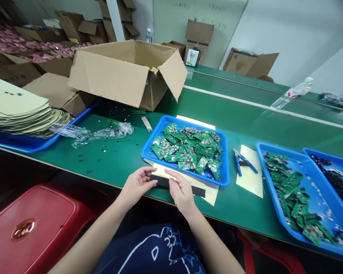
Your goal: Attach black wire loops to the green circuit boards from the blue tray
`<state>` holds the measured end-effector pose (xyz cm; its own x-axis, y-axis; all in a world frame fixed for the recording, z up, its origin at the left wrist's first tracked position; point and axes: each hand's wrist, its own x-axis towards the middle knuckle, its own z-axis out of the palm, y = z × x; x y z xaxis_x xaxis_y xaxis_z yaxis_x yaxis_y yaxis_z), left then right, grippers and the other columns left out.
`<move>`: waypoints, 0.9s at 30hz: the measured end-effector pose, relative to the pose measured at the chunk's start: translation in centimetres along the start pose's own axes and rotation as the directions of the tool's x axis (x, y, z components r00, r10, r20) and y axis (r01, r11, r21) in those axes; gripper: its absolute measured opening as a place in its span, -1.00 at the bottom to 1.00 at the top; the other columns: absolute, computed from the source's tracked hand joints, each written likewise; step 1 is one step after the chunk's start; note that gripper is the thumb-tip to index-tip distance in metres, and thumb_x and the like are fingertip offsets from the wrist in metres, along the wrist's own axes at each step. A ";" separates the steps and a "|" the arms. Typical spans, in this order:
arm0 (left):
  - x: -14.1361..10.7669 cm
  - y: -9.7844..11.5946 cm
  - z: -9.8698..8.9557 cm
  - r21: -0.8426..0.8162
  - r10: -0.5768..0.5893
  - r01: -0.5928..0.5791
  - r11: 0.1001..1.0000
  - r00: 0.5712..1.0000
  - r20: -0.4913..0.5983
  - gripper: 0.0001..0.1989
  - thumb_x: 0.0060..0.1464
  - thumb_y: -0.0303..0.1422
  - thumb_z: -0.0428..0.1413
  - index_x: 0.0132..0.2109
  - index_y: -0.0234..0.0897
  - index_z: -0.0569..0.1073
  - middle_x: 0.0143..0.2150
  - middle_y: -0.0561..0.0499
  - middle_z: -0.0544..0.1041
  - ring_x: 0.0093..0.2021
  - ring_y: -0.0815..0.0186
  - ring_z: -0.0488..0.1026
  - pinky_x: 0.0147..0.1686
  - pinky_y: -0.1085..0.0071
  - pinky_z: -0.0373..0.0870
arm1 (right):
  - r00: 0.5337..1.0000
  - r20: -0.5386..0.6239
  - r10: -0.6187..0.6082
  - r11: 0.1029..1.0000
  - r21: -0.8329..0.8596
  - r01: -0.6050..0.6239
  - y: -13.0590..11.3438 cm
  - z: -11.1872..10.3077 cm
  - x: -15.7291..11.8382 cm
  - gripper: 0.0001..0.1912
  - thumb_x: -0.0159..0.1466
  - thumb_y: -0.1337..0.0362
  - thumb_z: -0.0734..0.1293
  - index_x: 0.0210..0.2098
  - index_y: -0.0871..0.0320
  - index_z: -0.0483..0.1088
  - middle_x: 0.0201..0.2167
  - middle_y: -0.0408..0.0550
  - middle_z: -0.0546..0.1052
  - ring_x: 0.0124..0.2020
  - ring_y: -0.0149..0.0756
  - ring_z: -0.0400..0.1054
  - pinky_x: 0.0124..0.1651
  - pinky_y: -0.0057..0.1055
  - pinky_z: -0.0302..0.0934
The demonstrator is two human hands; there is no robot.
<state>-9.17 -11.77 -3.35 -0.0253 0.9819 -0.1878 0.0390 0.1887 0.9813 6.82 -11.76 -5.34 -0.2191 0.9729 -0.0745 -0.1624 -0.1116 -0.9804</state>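
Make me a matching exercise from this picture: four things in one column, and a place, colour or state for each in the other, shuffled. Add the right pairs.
Things
1. Black strip
2. Pliers
3. Stool
4. Stack of paper

Place, colour or state
A. Red, at the lower left
B. Pale yellow, at the left edge
C. Held by the left hand and right hand
D. Blue-handled, between two trays of circuit boards

Pairs: 1-C, 2-D, 3-A, 4-B

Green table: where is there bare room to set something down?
Bare table lies between the sheet under the pliers and the pale strip; another patch, lightly littered, between the left hand and plastic wrap. Crowded: the left end, with stacked paper, and the right, with two blue trays.
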 end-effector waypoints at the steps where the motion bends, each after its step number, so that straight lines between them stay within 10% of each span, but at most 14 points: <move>1: 0.0 0.0 0.0 -0.006 -0.004 0.004 1.000 1.000 0.003 -0.65 -0.22 -0.37 0.23 -0.19 -0.31 0.41 -0.22 -0.06 0.47 -0.20 0.26 0.42 -0.20 0.32 0.44 | 1.000 -0.012 -0.004 1.000 -0.007 0.004 0.0 0.0 0.0 -0.63 0.21 0.17 0.17 -0.07 0.22 0.39 -0.81 -0.38 0.04 -0.79 -0.55 -0.13 -0.70 -0.55 -0.24; 9: 0.0 -0.1 0.2 -0.066 0.000 0.000 0.998 1.000 0.006 -0.63 -0.21 -0.38 0.24 -0.17 -0.34 0.40 -0.32 -0.01 0.45 -0.31 0.31 0.43 -0.28 0.34 0.45 | 0.994 0.007 -0.112 0.963 -0.244 0.110 -0.1 -0.4 0.1 -0.72 0.20 0.24 0.19 -0.15 0.17 0.41 -0.71 -0.31 0.14 -0.74 -0.52 -0.02 -0.66 -0.54 -0.03; 14: -0.2 -0.4 0.3 -0.078 0.006 -0.008 0.997 1.000 -0.029 -0.59 -0.21 -0.40 0.23 -0.13 -0.33 0.38 -0.47 0.12 0.36 -0.46 0.39 0.41 -0.34 0.39 0.45 | 0.914 0.121 -0.387 0.731 -0.564 0.384 -0.2 -0.1 0.6 -0.72 0.20 0.29 0.22 -0.11 0.09 0.43 -0.27 0.01 0.33 -0.38 -0.33 0.29 -0.37 -0.37 0.26; 27: -0.5 -0.2 0.7 0.121 0.062 -0.061 0.991 0.998 -0.005 -0.63 -0.11 -0.33 0.13 -0.08 -0.31 0.41 -0.30 -0.03 0.51 -0.26 0.24 0.49 -0.23 0.33 0.47 | 0.856 0.334 -0.394 0.519 -0.688 0.507 -1.0 0.5 2.5 -0.83 0.22 0.36 0.21 -0.36 0.14 0.45 -0.39 -0.04 0.40 -0.39 -0.34 0.33 -0.32 -0.44 0.26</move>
<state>-8.45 -12.31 -3.50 -0.0282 0.9916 -0.1263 0.1614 0.1292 0.9784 5.94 -9.27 -4.46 -0.4450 0.8094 0.3832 0.4670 0.5749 -0.6719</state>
